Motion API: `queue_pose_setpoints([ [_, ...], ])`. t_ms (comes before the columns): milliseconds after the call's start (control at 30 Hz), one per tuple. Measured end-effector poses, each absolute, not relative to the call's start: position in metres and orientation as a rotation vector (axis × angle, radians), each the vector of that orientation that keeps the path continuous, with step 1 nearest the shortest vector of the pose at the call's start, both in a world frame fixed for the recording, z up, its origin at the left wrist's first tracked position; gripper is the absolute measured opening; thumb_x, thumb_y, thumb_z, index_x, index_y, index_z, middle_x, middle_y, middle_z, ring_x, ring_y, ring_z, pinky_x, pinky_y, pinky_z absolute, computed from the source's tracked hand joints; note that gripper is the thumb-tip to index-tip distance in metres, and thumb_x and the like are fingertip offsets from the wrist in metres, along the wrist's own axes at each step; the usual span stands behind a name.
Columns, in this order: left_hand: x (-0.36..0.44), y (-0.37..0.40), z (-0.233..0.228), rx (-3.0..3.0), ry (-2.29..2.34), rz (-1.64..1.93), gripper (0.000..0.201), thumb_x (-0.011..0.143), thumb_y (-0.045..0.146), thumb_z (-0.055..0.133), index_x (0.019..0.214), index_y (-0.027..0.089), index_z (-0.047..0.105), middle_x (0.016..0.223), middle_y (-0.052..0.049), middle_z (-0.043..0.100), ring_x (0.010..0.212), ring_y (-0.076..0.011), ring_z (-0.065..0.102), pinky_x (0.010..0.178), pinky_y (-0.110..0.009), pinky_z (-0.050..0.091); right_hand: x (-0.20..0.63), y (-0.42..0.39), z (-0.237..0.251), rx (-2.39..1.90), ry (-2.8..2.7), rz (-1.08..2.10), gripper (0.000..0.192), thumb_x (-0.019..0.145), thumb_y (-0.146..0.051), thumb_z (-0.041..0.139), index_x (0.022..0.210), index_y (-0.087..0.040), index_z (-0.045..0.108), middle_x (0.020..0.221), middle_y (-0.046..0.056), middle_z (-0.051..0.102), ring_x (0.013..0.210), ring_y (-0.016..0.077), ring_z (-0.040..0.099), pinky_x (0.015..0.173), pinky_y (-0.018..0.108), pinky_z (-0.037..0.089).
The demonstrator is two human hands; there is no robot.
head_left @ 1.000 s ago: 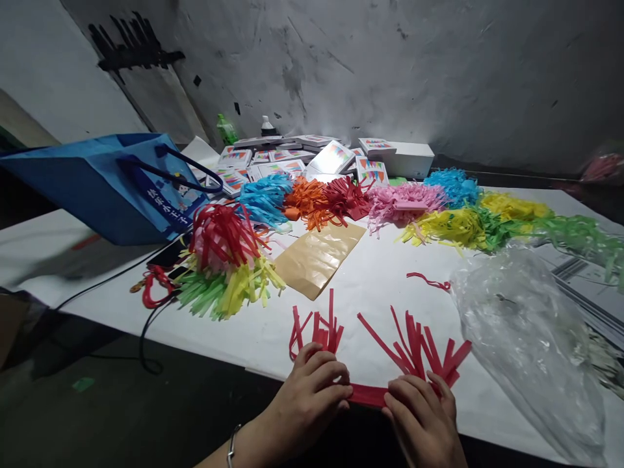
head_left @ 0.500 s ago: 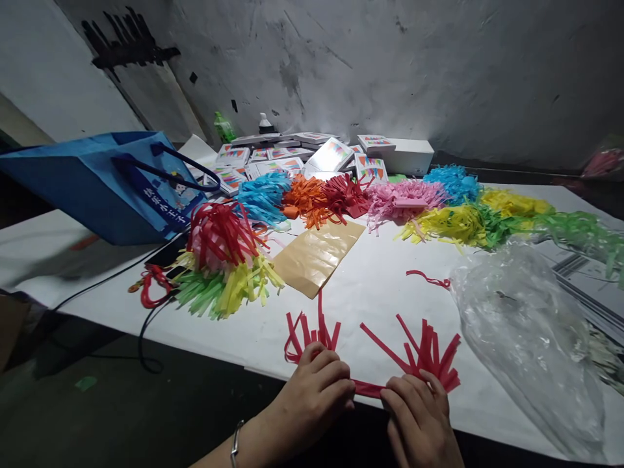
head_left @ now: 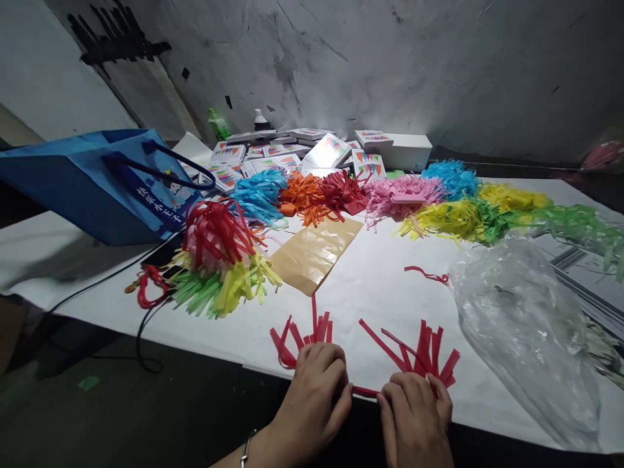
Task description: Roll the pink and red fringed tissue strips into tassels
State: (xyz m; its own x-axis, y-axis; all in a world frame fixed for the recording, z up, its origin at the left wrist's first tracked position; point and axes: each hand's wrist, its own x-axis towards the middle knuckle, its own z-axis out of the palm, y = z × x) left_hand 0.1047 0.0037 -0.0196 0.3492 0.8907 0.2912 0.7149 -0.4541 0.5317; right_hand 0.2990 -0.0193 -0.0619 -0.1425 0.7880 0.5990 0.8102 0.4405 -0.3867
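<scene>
At the table's front edge, my left hand [head_left: 319, 390] and my right hand [head_left: 416, 413] grip a red fringed paper tassel [head_left: 365, 392]. Between the hands its middle shows as a thin, tightly rolled band. Cut strips fan out beyond the fingers on both sides, lying over the white table top [head_left: 370, 286]. Both hands have curled fingers, with the thumbs low against the band; the parts of the band under the fingers are hidden. A bracelet circles my left wrist.
Bundled tassels, a red, pink, yellow and green pile [head_left: 221, 253] among them, lie left and behind. A brown envelope [head_left: 316, 253], a red twisted strip [head_left: 426, 274] and a clear plastic bag [head_left: 526, 338] lie nearer. A blue bag [head_left: 92, 182] leans left; several small boxes [head_left: 326, 153] stand behind.
The band between my hands has become thinner and more tightly rolled. My left hand has turned more upright, and the strips beside it have shifted slightly left. The view has moved a little.
</scene>
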Motion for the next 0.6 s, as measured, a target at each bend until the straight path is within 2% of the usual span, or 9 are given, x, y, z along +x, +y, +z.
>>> queue_pose_setpoints([
  [100,0.110,0.004,-0.021,2.314,1.499,0.691,0.012,0.084,0.008,0.054,0.080,0.019,0.052,0.094,-0.007,0.060,0.087,-0.0247,0.054,0.082,-0.043,0.044,0.288,-0.021,-0.060,-1.434,-1.866,-0.063,0.015,0.095,-0.014,0.049,0.089,-0.021,0.061,0.093,0.005,0.069,0.094,0.0252,0.063,0.105,0.055,0.029],
  [267,0.113,0.004,-0.025,2.295,1.495,0.706,0.014,0.086,0.006,0.052,0.084,0.019,0.055,0.095,-0.006,0.061,0.088,-0.0246,0.054,0.084,-0.044,0.043,0.282,-0.023,-0.064,-1.183,-1.914,-0.112,0.023,0.098,-0.014,0.046,0.104,-0.018,0.068,0.099,0.006,0.074,0.100,0.0244,0.067,0.118,0.056,0.020],
  [400,0.111,-0.005,-0.021,2.245,1.439,0.777,0.013,0.087,0.007,0.052,0.081,0.018,0.057,0.094,-0.006,0.062,0.088,-0.0243,0.054,0.085,-0.044,0.041,0.288,-0.025,-0.065,-1.124,-1.950,-0.206,0.016,0.097,-0.014,0.054,0.097,-0.016,0.070,0.091,0.003,0.075,0.093,0.0210,0.069,0.120,0.050,0.021],
  [533,0.104,-0.024,0.000,2.094,1.284,0.574,0.014,0.087,0.010,0.056,0.080,0.018,0.065,0.092,-0.006,0.067,0.090,-0.0232,0.058,0.089,-0.043,0.039,0.306,-0.034,-0.051,-0.922,-2.032,-0.245,0.024,0.098,-0.012,0.050,0.089,-0.017,0.071,0.086,0.000,0.076,0.087,0.0170,0.071,0.120,0.047,0.022],
  [600,0.102,-0.033,0.009,1.929,1.209,0.509,0.015,0.089,0.016,0.059,0.088,0.019,0.073,0.094,-0.006,0.071,0.093,-0.0233,0.060,0.092,-0.041,0.039,0.314,-0.042,-0.040,-0.820,-2.089,-0.288,0.023,0.096,-0.010,0.052,0.089,-0.019,0.072,0.086,-0.002,0.077,0.085,0.0168,0.072,0.122,0.048,0.021],
])
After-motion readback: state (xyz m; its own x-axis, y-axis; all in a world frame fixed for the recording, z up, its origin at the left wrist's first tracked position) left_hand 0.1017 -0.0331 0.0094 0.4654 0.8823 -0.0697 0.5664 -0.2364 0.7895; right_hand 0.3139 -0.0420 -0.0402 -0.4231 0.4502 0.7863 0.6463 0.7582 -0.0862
